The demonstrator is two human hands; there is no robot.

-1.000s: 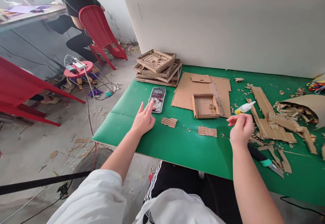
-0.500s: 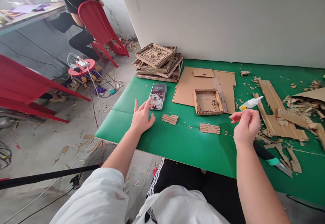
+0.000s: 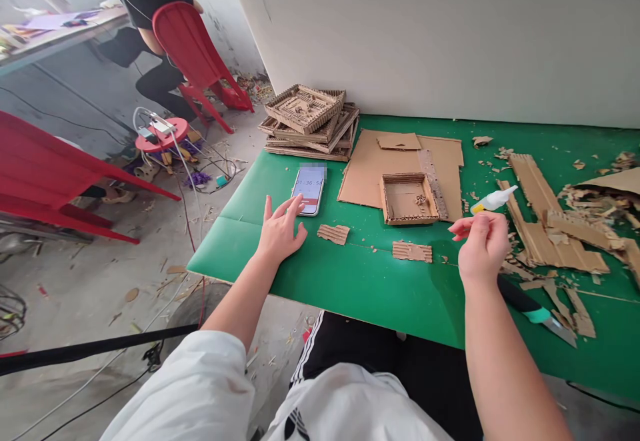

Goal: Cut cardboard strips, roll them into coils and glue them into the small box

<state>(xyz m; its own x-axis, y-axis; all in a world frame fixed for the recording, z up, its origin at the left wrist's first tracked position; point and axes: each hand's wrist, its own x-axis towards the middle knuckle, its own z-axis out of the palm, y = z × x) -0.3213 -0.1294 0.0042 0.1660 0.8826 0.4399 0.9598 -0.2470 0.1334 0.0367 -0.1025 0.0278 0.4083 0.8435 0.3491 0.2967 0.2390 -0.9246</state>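
Green mat (image 3: 360, 288) covering the whole table, white wall panel sitting right behind it, and cardboard bits lying pretty much everywhere. Person in a white tee is sitting at the near edge with both arms out over the mat.

Left hand (image 3: 281, 230) is resting on the mat with fingers spread apart, not gripping anything, and the index fingertip is reaching up onto the bottom edge of a phone (image 3: 309, 190) that's lying flat with its screen lit up. Just beside that hand to the right there's a small corrugated scrap (image 3: 335, 233) sitting on the mat, and a second scrap (image 3: 412, 251) is lying further along toward the other hand.

Right hand (image 3: 481, 248) is hovering above the mat, fingers pinched together on a little glue bottle (image 3: 494, 200), white body with a yellowish end, nozzle pointing up and away to the right. It's being held in the air near the right side of a small open cardboard tray (image 3: 409, 198), which is sitting on a flat cardboard sheet (image 3: 370, 174).

Behind the phone a stack of finished cardboard trays (image 3: 309, 121) is sitting by the wall. A utility knife (image 3: 537, 313) with a teal collar is lying on the mat just under the right forearm, next to a heap of cut cardboard strips (image 3: 550, 234).

Off to the left someone else is sitting on a red chair (image 3: 195, 54) at another table, back turned
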